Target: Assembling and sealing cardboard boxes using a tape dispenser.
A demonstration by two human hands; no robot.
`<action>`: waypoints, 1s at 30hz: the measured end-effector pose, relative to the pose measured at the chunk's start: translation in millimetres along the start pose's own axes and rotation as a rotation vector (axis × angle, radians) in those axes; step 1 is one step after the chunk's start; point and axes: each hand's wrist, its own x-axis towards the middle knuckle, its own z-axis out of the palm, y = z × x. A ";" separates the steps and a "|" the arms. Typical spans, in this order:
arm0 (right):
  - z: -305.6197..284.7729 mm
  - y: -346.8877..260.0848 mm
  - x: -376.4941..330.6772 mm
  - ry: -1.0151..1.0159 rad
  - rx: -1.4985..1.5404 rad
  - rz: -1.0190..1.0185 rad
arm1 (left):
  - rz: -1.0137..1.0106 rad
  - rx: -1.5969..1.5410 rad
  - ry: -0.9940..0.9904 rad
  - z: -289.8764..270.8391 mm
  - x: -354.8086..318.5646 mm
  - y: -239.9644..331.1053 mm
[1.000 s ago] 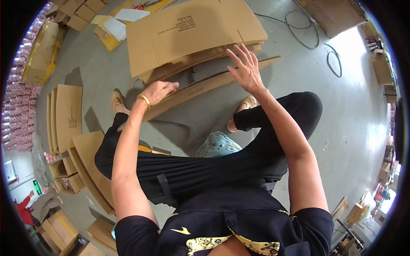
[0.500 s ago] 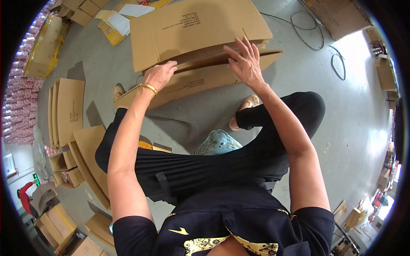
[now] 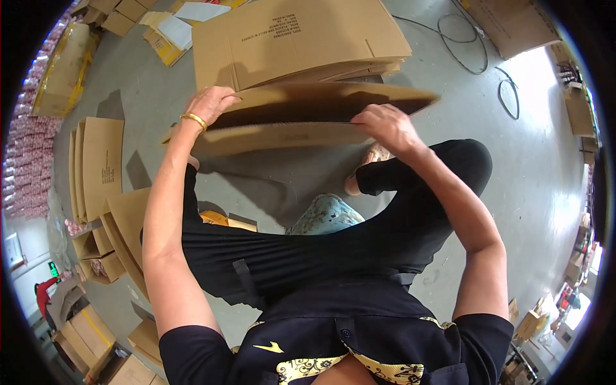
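Note:
A partly spread cardboard box (image 3: 276, 138) stands on edge in front of my legs, its two long walls parted by a dark gap. My left hand (image 3: 208, 107), with a gold bangle at the wrist, is closed on its left end, fingers and thumb pinched at the far wall. My right hand (image 3: 387, 126) grips the top edge of the near wall, toward the right. Just beyond lies a stack of flattened cardboard boxes (image 3: 301, 42) with dark print on the top one. The box's lower edge is partly hidden behind my left wrist.
Folded cardboard boxes (image 3: 102, 163) stand upright at the left, with small open cartons (image 3: 106, 263) nearer. A black cable (image 3: 462, 48) loops on the grey floor at the far right, near a large carton (image 3: 510, 25). Pink packaged goods (image 3: 32, 154) are piled along the left.
Both hands have closed on the box and its walls have come apart. My left hand moved left; my right hand came down nearer. The box now stands apart from the stack.

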 end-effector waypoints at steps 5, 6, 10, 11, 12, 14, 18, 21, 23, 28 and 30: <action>-44.6 18.7 -37.0 -0.275 0.086 0.237 | -0.317 0.132 -0.010 -1.2 -26.2 -38.9; -44.5 20.7 -44.8 -0.302 0.225 0.352 | -0.569 0.205 -0.038 0.9 -22.5 -41.5; -51.8 11.9 -42.2 -0.598 0.357 0.426 | -0.863 0.282 0.034 1.5 -38.5 -64.0; -53.3 6.3 -36.4 -0.602 0.364 0.418 | -0.887 0.260 0.096 6.9 -41.2 -74.1; -56.4 2.1 -33.5 -0.700 0.370 0.508 | -0.901 0.234 0.157 10.1 -41.0 -72.5; -53.0 1.7 -32.9 -0.500 0.243 0.486 | -0.904 0.273 0.241 27.6 -41.1 -60.9; -30.2 33.9 -39.9 0.292 -0.430 0.547 | -0.755 0.403 0.380 51.4 -25.4 -37.9; -19.7 59.7 -46.5 0.244 -0.229 0.600 | -0.636 0.424 0.387 65.6 -17.2 -34.1; -13.5 60.8 -41.1 0.242 -0.173 0.603 | -0.636 0.498 0.270 79.3 -13.9 -27.8; 12.0 55.5 -44.9 0.154 -0.080 0.478 | -0.680 0.260 -0.187 63.1 -12.4 -0.9; 34.0 62.7 -56.6 -0.093 -0.185 0.350 | -0.698 0.081 -0.327 47.2 -13.8 -6.2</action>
